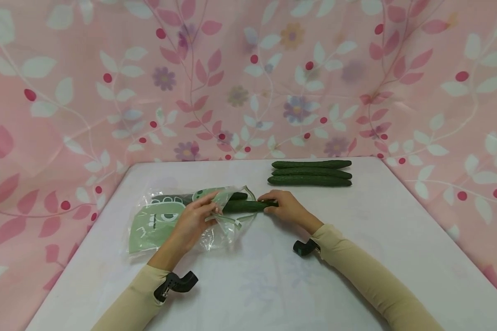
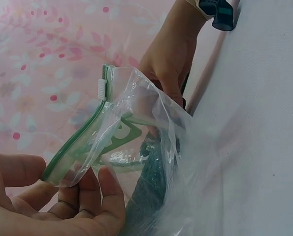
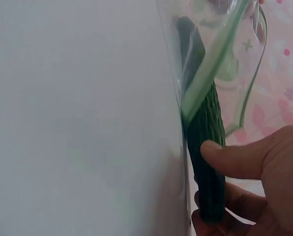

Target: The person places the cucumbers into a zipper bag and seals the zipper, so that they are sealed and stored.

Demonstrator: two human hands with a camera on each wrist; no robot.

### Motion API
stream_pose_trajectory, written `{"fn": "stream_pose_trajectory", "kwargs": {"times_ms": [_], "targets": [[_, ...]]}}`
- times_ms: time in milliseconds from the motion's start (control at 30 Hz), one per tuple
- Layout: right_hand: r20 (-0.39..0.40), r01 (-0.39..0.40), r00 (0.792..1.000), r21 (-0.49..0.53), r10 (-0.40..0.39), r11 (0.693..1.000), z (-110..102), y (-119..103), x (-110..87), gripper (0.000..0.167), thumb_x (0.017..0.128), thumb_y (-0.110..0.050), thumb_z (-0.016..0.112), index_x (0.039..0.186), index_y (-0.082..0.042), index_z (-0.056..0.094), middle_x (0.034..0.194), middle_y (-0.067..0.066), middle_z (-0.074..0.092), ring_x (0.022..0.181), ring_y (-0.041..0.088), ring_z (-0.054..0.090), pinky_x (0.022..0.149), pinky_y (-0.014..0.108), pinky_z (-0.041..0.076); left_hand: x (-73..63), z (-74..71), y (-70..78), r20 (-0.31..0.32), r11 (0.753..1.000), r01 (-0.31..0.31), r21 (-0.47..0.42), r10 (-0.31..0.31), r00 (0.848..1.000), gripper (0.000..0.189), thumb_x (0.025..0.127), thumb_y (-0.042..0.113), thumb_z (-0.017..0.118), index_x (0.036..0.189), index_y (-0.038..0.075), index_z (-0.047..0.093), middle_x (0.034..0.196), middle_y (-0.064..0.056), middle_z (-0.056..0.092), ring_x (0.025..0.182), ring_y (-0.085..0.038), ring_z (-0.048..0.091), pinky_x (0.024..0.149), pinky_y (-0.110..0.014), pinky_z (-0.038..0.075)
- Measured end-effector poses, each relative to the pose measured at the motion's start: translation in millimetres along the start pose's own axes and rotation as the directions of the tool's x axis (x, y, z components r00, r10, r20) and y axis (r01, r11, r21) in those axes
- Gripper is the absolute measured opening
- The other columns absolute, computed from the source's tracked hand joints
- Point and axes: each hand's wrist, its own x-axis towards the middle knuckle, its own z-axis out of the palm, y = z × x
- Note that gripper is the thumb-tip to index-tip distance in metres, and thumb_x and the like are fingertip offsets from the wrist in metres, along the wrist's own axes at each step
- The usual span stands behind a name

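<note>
My left hand (image 1: pixel 195 219) pinches the green-edged mouth of a clear zip bag (image 1: pixel 149 236) printed with a green cartoon face. In the left wrist view thumb and fingers hold the zip strip (image 2: pixel 76 137), its white slider (image 2: pixel 102 90) farther along. My right hand (image 1: pixel 287 208) grips the outer end of a cucumber (image 3: pixel 208 128), thumb on one side and fingers on the other. That cucumber lies partly inside the bag mouth. Behind it, another cucumber (image 1: pixel 238 196) is in the bag, partly covered by the print and the plastic.
Three cucumbers (image 1: pixel 310 180) lie side by side at the back right of the white-covered table (image 1: pixel 273 285). A pink floral cloth (image 1: pixel 248 92) hangs behind the table and along its sides. Each wrist wears a black camera (image 1: pixel 304 248).
</note>
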Motion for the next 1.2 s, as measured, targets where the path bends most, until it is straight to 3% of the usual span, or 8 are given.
{"fn": "stream_pose_trajectory", "kwargs": {"times_ms": [100,267,433,633,867,1200], "targets": [[-0.006,-0.003,1.000,-0.005,0.003,1.000,-9,5,-6.3,0.032,0.093,-0.006,0.079,0.125,-0.006,0.075,0.119,0.006,0.072,0.106,0.024,0.067,0.089,0.044,0.054,-0.9,-0.1,0.5,-0.001,1.000,0.000,-0.002,0.000,1.000,0.052,0.110,0.006,0.047,0.160,0.002,0.037,0.096,-0.004,0.061,0.095,-0.018,0.060,0.089,-0.040,0.045],[-0.005,-0.072,0.997,-0.005,0.072,0.997,-26,13,-17.6,0.022,0.093,-0.008,0.080,0.114,-0.005,0.079,0.102,0.000,0.074,0.089,0.016,0.067,0.080,0.040,0.054,-0.2,-0.6,0.3,0.004,1.000,-0.003,-0.005,0.003,1.000,0.051,0.110,0.005,0.046,0.160,0.001,0.037,0.096,-0.005,0.061,0.095,-0.019,0.059,0.090,-0.040,0.046],[0.000,-0.091,0.996,-0.021,0.091,0.996,-32,17,-20.2,0.016,0.095,-0.013,0.079,0.109,-0.006,0.082,0.099,0.000,0.076,0.087,0.016,0.069,0.079,0.039,0.055,0.6,-0.9,0.2,0.003,1.000,-0.009,0.006,0.009,1.000,0.051,0.110,0.006,0.047,0.160,0.000,0.037,0.096,-0.005,0.062,0.095,-0.019,0.060,0.091,-0.042,0.045],[-0.051,-0.090,0.995,-0.003,0.090,0.996,-29,15,-16.8,0.015,0.094,-0.013,0.079,0.107,-0.006,0.083,0.101,0.002,0.077,0.092,0.018,0.070,0.081,0.040,0.055,1.4,-1.4,-1.1,0.005,1.000,-0.012,0.006,0.012,1.000,0.051,0.110,0.006,0.047,0.159,0.000,0.038,0.096,-0.005,0.061,0.095,-0.019,0.060,0.088,-0.039,0.046],[-0.080,-0.038,0.996,0.034,0.041,0.999,-20,15,-9.9,0.011,0.094,-0.012,0.079,0.103,-0.007,0.083,0.090,-0.003,0.076,0.075,0.012,0.065,0.068,0.036,0.053,0.7,-0.9,-1.8,0.015,1.000,-0.014,0.002,0.014,1.000,0.050,0.110,0.007,0.047,0.159,0.000,0.039,0.096,-0.005,0.061,0.095,-0.019,0.059,0.087,-0.039,0.046],[-0.075,-0.013,0.997,0.067,0.018,0.998,-6,-1,7.8,0.010,0.095,-0.011,0.078,0.102,-0.006,0.083,0.081,-0.006,0.073,0.069,0.011,0.065,0.066,0.035,0.053,2.0,-1.6,-3.1,0.012,1.000,-0.013,-0.014,0.014,1.000,0.051,0.110,0.005,0.047,0.159,0.000,0.038,0.095,-0.005,0.061,0.094,-0.019,0.059,0.085,-0.036,0.047]]}}
